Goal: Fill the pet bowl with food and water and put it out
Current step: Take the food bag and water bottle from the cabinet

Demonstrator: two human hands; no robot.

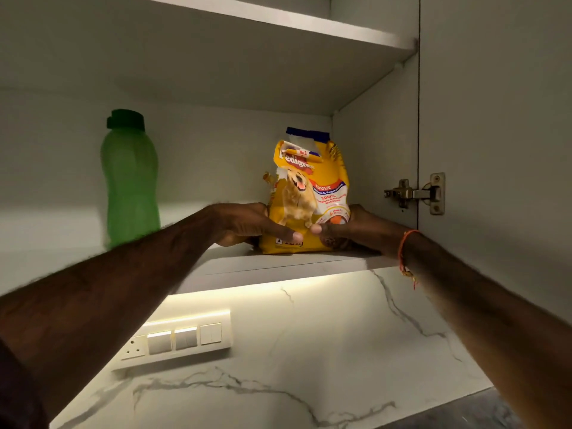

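A yellow dog food bag with a dog's picture and a torn top stands upright on the lower shelf of an open wall cabinet. My left hand grips the bag's lower left side, thumb across its front. My right hand grips its lower right side, thumb on the front too. Left of the bag on the same shelf stands a green water bottle with a dark green cap. No pet bowl is in view.
An upper shelf spans the cabinet above. The open cabinet door with its hinge is on the right. Below the cabinet is a lit marble wall with a switch panel.
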